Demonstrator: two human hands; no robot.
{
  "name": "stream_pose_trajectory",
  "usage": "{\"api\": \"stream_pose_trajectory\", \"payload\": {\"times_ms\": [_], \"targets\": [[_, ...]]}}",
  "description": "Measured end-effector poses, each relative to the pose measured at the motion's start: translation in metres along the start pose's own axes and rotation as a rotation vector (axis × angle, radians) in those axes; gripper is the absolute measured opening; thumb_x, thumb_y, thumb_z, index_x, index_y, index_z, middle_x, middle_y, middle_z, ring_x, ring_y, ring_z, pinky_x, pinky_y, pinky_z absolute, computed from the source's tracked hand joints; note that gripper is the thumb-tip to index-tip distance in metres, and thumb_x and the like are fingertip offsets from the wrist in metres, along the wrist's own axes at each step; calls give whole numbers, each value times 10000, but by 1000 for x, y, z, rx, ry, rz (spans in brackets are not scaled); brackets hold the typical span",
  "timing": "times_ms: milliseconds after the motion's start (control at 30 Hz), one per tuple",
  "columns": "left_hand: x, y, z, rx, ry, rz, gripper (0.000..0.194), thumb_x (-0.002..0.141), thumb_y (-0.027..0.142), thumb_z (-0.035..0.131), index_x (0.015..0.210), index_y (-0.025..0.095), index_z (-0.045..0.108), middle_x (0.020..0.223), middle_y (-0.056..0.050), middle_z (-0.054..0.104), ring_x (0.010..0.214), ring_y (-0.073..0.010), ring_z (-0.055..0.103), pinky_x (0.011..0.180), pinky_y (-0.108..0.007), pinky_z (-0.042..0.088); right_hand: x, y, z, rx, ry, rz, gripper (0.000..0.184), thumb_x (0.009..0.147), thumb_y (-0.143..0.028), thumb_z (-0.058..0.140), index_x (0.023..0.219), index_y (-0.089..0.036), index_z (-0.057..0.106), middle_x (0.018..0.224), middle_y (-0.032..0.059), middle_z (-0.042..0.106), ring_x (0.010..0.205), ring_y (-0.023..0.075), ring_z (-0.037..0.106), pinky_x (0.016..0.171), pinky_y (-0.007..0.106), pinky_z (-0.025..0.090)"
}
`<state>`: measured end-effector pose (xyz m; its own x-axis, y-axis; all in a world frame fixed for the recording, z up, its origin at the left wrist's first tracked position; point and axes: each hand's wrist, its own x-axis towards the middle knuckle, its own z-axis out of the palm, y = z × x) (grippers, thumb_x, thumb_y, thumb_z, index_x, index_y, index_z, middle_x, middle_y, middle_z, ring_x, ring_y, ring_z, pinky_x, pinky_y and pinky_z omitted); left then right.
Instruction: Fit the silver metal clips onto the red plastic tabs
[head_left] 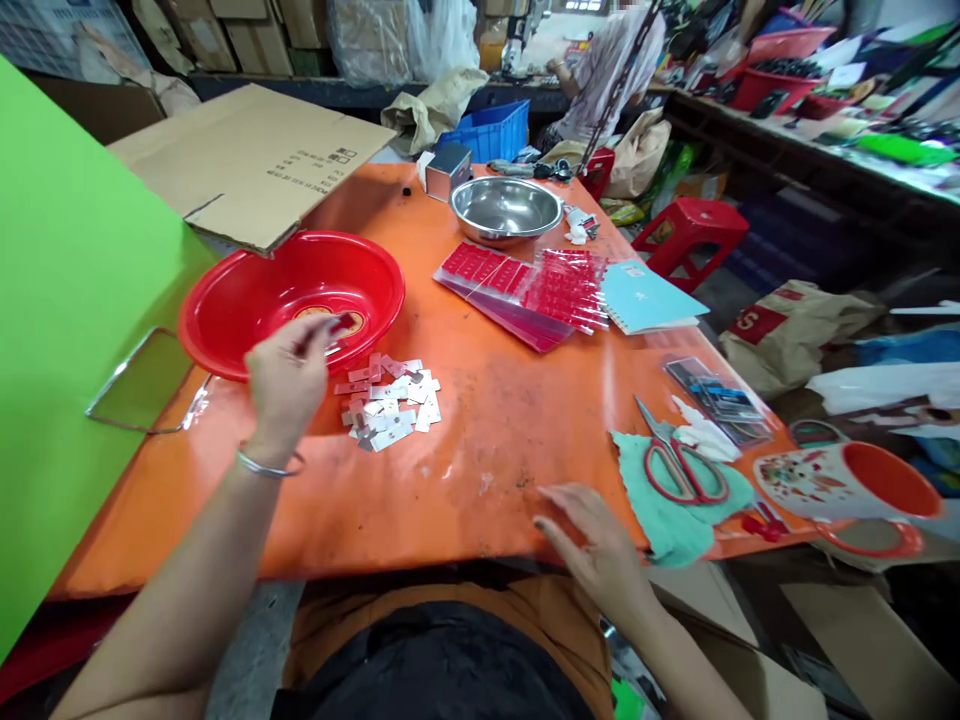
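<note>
My left hand (pixel 286 375) is closed over the near right rim of a red plastic basin (pixel 206 325). Its fingertips pinch a small piece, partly dark red and partly shiny; blur hides its exact kind. Just right of that hand lies a loose pile of small flat metal plates (pixel 394 405), silvery with a reddish sheen on some. My right hand (pixel 592 550) rests at the near table edge with its fingers apart, holding nothing. Close to it, red-handled scissors (pixel 684 475) lie on a green cloth (pixel 667 540).
Red plastic sheets (pixel 525 285) and a light blue notebook (pixel 649 297) lie beyond the pile, near a steel bowl (pixel 506 210). A flower-patterned mug (pixel 840 480) stands at the right edge. A cardboard sheet (pixel 255 160) overhangs the basin. Another person (pixel 611 75) sits at the back.
</note>
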<state>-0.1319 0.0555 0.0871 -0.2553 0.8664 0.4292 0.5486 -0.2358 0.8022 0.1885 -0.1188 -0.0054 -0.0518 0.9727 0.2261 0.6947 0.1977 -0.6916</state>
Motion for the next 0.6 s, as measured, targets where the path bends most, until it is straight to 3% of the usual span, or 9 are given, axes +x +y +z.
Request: {"api": "stream_pose_trajectory", "payload": {"times_ms": [67, 133, 200, 267, 433, 500, 600], "targets": [[28, -17, -18, 314, 36, 1, 240, 837, 188, 570, 1036, 142, 697, 919, -28, 718, 849, -158, 635, 862, -319, 485, -18, 6, -3, -147, -86, -119, 532, 768, -378, 683, 1270, -261, 552, 1232, 118, 609, 1184, 307, 530, 975, 503, 453], [46, -31, -29, 563, -19, -79, 227, 834, 175, 579, 1010, 116, 708, 863, -31, 715, 877, -199, 636, 892, -391, 470, -31, 10, -2, -287, -177, -180, 807, 688, -406, 752, 1399, -244, 407, 1405, 150, 459, 1312, 350, 394, 1041, 540, 388], [54, -41, -34, 710, -118, -145, 248, 838, 199, 589, 1038, 101, 698, 873, -56, 715, 918, -241, 636, 907, -456, 458, -39, 13, -1, -404, -226, -199, 910, 678, -366, 763, 1450, -213, 307, 1472, 168, 356, 1359, 358, 309, 1069, 557, 348], [52, -43, -34, 741, -161, -84, 310, 840, 237, 602, 1110, 100, 664, 991, -101, 706, 992, -268, 623, 933, -480, 447, -41, 15, 0, -472, -215, -224, 815, 757, -279, 695, 1455, -180, 286, 1468, 174, 362, 1365, 329, 307, 1074, 549, 350], [6, -20, -20, 449, 8, 416, 307, 863, 245, 580, 1136, 118, 641, 1181, -119, 640, 1137, -202, 563, 1029, -384, 418, -37, 18, -9, -333, -140, -257, 444, 896, -120, 450, 1330, -201, 484, 1328, 114, 554, 1281, 236, 461, 1037, 440, 441], [-23, -9, -11, 347, -52, 519, 275, 859, 213, 586, 1111, 123, 651, 1166, -117, 645, 1131, -194, 569, 1032, -382, 424, -34, 16, -16, -150, -43, -154, 406, 910, -111, 407, 1280, -223, 532, 1243, 93, 623, 1192, 204, 553, 1001, 395, 479], [-67, -5, 2, 227, -218, 567, 235, 848, 178, 594, 1071, 150, 662, 1130, -99, 660, 1082, -195, 598, 1006, -397, 451, -22, 14, -27, 243, 200, 192, 311, 938, -226, 411, 1200, -228, 577, 1126, 79, 681, 1038, 184, 647, 903, 368, 543]]}}
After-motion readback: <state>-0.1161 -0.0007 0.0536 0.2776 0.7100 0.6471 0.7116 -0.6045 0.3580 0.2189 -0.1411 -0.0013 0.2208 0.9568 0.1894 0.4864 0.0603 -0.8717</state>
